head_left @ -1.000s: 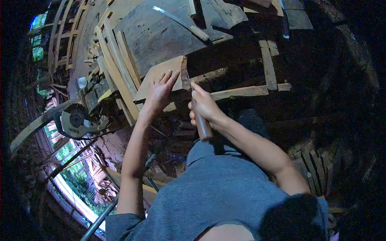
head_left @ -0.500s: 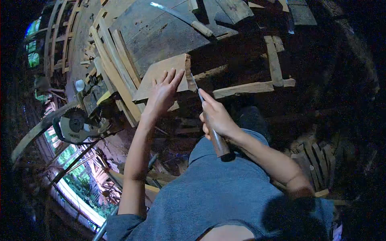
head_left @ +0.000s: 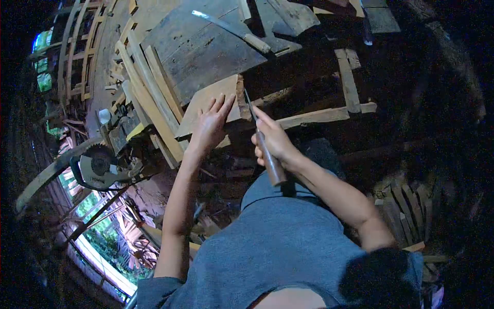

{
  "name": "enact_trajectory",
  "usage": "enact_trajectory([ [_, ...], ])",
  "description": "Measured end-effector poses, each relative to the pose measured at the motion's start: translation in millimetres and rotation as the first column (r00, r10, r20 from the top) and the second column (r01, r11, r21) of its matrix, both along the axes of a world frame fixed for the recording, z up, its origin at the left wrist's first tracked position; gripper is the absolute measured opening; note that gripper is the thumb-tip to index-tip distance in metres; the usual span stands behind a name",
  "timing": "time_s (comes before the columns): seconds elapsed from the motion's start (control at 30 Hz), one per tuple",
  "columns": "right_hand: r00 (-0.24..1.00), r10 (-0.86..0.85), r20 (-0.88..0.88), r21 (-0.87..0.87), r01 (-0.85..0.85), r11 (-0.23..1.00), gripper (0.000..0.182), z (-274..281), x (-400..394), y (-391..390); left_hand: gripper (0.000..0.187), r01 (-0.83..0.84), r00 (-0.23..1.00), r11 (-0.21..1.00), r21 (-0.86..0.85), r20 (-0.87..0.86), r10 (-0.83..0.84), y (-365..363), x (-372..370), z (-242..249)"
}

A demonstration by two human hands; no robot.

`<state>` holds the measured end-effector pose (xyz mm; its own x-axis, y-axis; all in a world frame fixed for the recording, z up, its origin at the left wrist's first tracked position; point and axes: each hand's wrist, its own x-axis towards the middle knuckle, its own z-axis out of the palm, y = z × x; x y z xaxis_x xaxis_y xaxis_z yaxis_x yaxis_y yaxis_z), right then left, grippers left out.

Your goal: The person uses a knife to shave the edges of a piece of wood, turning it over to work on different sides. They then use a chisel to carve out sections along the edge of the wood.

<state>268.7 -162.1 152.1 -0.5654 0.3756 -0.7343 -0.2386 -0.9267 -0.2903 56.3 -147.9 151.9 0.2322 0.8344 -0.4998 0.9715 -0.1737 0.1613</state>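
My left hand (head_left: 211,123) lies with its fingers spread on a flat wooden board (head_left: 198,109). The board's right edge is rough and darker than its face. Wrapped round a thick wooden handle, my right hand (head_left: 272,139) grips a knife (head_left: 271,167). Its thin blade, seen nearly edge-on, points up and away beside the board's rough edge. A second long-bladed knife (head_left: 218,23) with a pale handle rests on the dark worktop (head_left: 206,56) beyond the board.
Long wooden strips (head_left: 149,95) lean along the worktop's left side. A circular saw (head_left: 98,167) sits at the left. To the right is a wooden frame (head_left: 319,116) around a dark gap. Wood blocks (head_left: 293,18) lie at the back, and stacked wood pieces (head_left: 406,211) stand lower right.
My right hand and the knife have shifted slightly up and away from me along the board's rough edge. My left hand stays flat on the board.
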Motion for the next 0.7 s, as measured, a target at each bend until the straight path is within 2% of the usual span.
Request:
enact_trajectory([
  [0.13,0.997,-0.082,0.009,0.036,0.082,0.996,0.048,-10.9,-12.4,-0.2,0.088,0.015,1.0,1.0,-0.004,-0.003,-0.015,0.5,0.6,2.5],
  [0.27,0.995,-0.092,0.026,0.012,0.092,0.996,0.049,-26.6,-26.5,16.4,0.09,0.0,1.0,1.0,-0.004,0.009,0.0,4.1,-1.9,4.8],
  [0.4,0.998,-0.062,-0.001,-0.028,0.062,0.998,0.049,5.3,-12.0,9.2,0.093,-0.002,0.999,1.0,-0.022,0.034,0.003,4.3,-0.8,5.2],
  [0.5,0.997,-0.067,0.03,0.047,0.065,0.997,0.049,-0.2,-20.4,1.4,0.094,-0.065,0.991,0.998,-0.017,0.117,0.067,3.4,-1.4,3.5],
  [0.67,0.985,-0.167,0.05,0.06,0.164,0.985,0.049,-3.7,-23.1,0.2,0.093,-0.027,0.997,0.999,-0.03,0.068,0.029,4.8,-5.3,7.0],
  [0.7,0.993,-0.079,0.083,0.03,0.077,0.997,0.049,-11.2,-24.3,7.0,0.092,-0.025,0.996,0.999,-0.034,0.082,0.027,6.2,-4.5,7.6],
])
